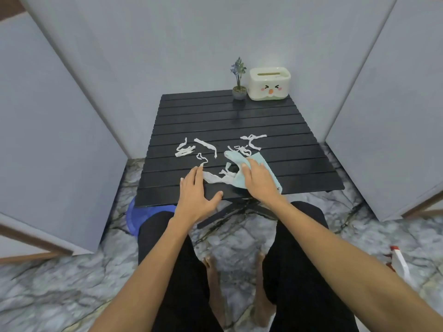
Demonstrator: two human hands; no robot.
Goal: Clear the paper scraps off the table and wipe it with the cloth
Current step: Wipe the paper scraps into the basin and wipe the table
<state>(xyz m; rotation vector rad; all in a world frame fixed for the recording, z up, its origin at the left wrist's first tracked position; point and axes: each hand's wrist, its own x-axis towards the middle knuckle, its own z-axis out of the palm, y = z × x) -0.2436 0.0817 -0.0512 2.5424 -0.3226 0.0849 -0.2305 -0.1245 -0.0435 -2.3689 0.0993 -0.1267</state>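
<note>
Right hand (257,179) presses flat on the cloth (260,161); left hand (195,192) rests open beside scraps (215,177) on the bench (230,121); tissue box (269,83) slot looks empty

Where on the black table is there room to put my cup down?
Bare slats run across the table between the paper scraps and the plant pot and tissue box. The near half is crowded: scraps, cloth, left hand, right hand.

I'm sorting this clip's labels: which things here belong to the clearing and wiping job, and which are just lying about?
Job: paper scraps, cloth, table, left hand, right hand.
Lying about: potted plant, tissue box, spray bottle, blue basin.
</note>
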